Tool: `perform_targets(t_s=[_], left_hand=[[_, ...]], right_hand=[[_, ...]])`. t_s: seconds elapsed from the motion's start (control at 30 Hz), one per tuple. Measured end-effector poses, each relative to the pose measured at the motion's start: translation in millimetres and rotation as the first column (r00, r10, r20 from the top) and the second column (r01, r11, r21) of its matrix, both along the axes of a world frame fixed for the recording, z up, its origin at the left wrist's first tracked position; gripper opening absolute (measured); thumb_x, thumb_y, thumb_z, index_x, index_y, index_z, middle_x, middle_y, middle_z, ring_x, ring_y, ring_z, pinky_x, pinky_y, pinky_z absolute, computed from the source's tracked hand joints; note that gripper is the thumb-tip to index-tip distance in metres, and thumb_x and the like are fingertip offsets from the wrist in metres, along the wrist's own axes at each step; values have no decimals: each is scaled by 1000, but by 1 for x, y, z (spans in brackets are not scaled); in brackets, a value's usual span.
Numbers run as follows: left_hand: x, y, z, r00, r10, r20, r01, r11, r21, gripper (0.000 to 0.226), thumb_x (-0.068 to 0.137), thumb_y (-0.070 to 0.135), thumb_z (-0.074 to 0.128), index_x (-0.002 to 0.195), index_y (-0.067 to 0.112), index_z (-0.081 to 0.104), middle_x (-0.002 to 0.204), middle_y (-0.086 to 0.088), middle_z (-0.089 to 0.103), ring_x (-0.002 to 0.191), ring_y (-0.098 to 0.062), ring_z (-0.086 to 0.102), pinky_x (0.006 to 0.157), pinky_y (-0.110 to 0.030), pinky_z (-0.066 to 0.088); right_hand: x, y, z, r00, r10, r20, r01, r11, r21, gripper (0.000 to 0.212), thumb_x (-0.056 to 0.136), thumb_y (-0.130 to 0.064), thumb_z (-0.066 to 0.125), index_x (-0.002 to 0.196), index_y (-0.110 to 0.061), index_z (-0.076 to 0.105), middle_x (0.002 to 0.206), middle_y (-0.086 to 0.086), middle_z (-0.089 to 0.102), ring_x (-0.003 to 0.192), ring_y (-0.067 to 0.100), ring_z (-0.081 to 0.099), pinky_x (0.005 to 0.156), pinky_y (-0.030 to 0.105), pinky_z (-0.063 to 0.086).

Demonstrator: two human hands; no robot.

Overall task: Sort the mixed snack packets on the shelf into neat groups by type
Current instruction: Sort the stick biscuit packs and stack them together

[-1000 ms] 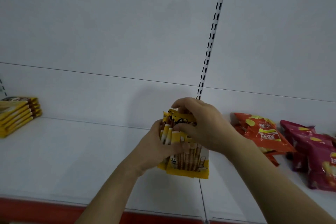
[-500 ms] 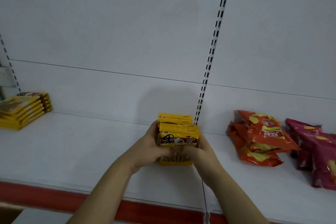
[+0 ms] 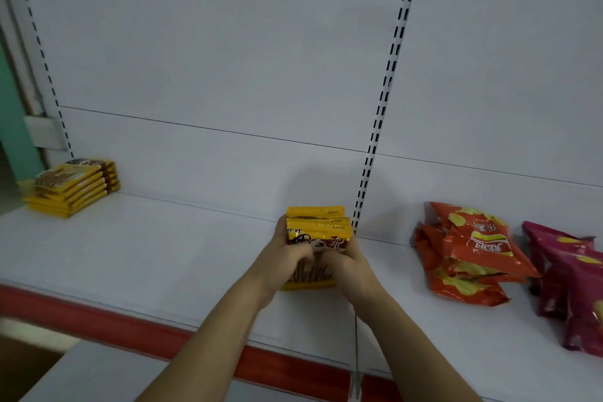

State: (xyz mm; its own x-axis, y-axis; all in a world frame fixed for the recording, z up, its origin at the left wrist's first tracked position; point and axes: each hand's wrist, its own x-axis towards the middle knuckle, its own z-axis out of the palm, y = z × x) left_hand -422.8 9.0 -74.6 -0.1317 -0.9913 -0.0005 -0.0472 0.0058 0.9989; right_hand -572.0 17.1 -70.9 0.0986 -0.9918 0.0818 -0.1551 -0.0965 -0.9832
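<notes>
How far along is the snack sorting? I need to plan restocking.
Done: a neat yellow stack at far left. In hand: left hand and right hand grip a yellow bundle. Left: orange bags and magenta bags lie in loose piles.

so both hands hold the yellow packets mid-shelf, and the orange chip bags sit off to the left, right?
Not quite: in the head view the orange chip bags lie to the right. Both the left hand and right hand do hold the yellow packets mid-shelf.

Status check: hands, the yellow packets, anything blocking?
Left hand and right hand both grip yellow packet bundle, upright on shelf. Nothing blocking.
</notes>
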Motion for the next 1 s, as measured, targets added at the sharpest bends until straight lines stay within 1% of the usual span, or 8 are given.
perform_targets(t_s=[0.1,0.23,0.37,0.5,0.67,0.87,0.93,1.0], left_hand=[[1,4,8,999,42,12,-42,999,26,54,64,24,63,117,31,60,106,0,74,111,-26,67,102,-49,52],[21,14,19,996,83,17,-83,996,-16,50,65,26,63,115,27,68,109,3,77,114,-25,67,104,-49,50],[65,27,18,993,107,-51,-111,990,-86,46,82,37,67,128,43,62,117,10,76,115,-18,70,105,-49,51],[127,37,16,979,202,-23,-204,969,-137,55,90,53,66,141,49,48,121,17,73,116,-12,69,106,-49,52],[225,42,24,976,215,39,-210,973,-93,42,87,56,66,127,43,64,120,14,75,117,-13,69,107,-47,51],[311,40,32,970,235,66,-234,972,-16,24,107,42,46,114,42,69,107,22,73,99,3,66,75,-22,47],[332,36,36,963,246,106,-245,969,-23,22,107,43,45,103,45,67,105,22,69,98,0,63,77,-24,47],[357,26,37,942,293,163,-279,955,-100,18,106,44,46,108,41,63,113,18,64,105,-3,60,90,-30,49]], right_hand=[[-3,3,2,997,42,-72,-42,999,0,48,90,-5,60,126,-37,53,109,-10,71,102,11,68,83,30,56],[9,15,13,997,78,-19,-79,994,-75,42,94,-6,57,124,-36,56,103,-17,72,93,1,69,72,22,56],[54,27,15,988,153,-5,-152,982,-110,32,103,-29,52,131,-44,53,116,-17,70,105,6,68,88,32,57],[122,30,15,991,131,-18,-132,985,-110,29,101,-39,52,130,-43,54,114,-14,69,98,4,70,82,27,59],[219,32,16,992,119,-47,-123,989,-84,20,101,-41,52,120,-43,57,106,-12,71,91,5,71,71,23,55],[313,28,11,999,37,-15,-38,997,-69,17,100,-38,52,115,-39,61,103,-9,72,92,10,71,78,32,59],[333,20,14,1000,6,11,-6,999,-33,15,100,-37,52,113,-38,61,100,-7,73,88,11,72,70,28,58],[349,3,18,999,-39,20,39,999,20,14,100,-37,53,110,-35,63,100,-4,74,88,15,72,70,32,59]])
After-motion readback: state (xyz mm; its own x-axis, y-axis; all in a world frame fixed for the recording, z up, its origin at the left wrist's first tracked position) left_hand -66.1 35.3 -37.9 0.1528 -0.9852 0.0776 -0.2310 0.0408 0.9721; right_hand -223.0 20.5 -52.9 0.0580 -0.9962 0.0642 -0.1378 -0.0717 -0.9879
